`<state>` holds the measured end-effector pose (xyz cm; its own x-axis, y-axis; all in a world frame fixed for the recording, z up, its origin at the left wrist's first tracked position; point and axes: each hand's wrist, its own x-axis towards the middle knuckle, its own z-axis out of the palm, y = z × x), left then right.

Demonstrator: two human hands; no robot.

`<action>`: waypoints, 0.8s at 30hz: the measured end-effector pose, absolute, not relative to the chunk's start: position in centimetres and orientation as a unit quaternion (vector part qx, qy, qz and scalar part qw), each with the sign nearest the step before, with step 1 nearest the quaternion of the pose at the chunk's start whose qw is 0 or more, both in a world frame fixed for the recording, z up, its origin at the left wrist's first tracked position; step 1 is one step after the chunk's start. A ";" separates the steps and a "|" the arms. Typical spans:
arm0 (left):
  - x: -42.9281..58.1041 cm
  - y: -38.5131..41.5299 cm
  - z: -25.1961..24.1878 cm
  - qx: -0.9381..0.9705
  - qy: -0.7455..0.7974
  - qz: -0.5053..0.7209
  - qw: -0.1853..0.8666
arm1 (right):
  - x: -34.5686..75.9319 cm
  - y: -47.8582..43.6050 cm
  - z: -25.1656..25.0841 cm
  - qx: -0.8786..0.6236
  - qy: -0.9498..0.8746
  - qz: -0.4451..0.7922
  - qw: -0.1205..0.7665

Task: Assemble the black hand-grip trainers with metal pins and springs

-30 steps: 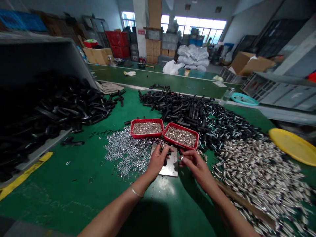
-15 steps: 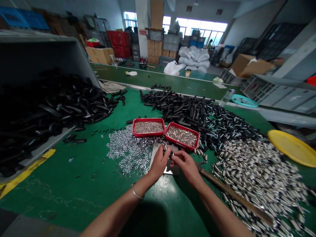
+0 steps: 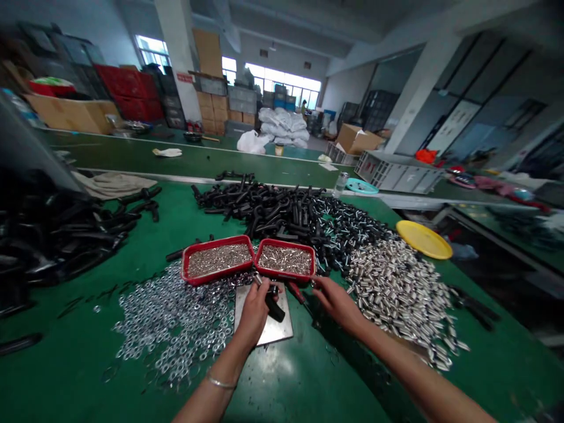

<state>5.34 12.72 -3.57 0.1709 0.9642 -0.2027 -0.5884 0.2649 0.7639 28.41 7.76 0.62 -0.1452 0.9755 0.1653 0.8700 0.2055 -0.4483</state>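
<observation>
My left hand [image 3: 254, 311] is closed around a black plastic handle [image 3: 275, 309] with a shiny metal cylinder at its upper end. It holds this over a flat metal plate [image 3: 277, 330] on the green table. My right hand [image 3: 337, 302] is apart from it, by the near right corner of the right red tray [image 3: 285, 276]. Its thumb and fingertips are pinched together at something small and shiny, too small to name. A red-handled tool [image 3: 296, 291] lies between my hands. Loose metal rings [image 3: 176, 320] spread left of the plate.
The left red tray [image 3: 215, 276] holds small metal pins. Black handles [image 3: 273, 208] and black pieces with screws [image 3: 348, 229] are heaped behind. Metal sleeves [image 3: 396, 282] pile up at right, near a yellow lid [image 3: 423, 239]. A wooden shaft [image 3: 412, 345] lies partly under my right forearm.
My right hand has left the part at my left hand and moved right, to the tray's corner. The left hand still holds the black handle. The view has turned right.
</observation>
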 end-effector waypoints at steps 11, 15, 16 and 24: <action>4.5 14.2 -5.1 0.189 0.298 0.535 0.768 | 36.3 15.7 -1.2 -0.780 -0.611 0.006 0.134; 4.3 13.9 -4.7 0.193 0.293 0.540 0.765 | 36.2 17.1 0.0 -0.769 -0.625 0.034 0.131; 4.3 13.9 -4.5 0.190 0.298 0.544 0.761 | 36.1 16.9 0.6 -0.767 -0.627 0.037 0.134; 4.8 12.9 -2.2 0.233 0.296 0.555 0.742 | 24.7 10.4 5.2 -0.560 -0.596 0.353 0.454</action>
<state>4.77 12.87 -2.21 0.2085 0.9612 -0.1804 -0.6856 0.2752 0.6740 24.66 10.42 5.16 0.0402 0.9884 0.1463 0.3479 0.1234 -0.9294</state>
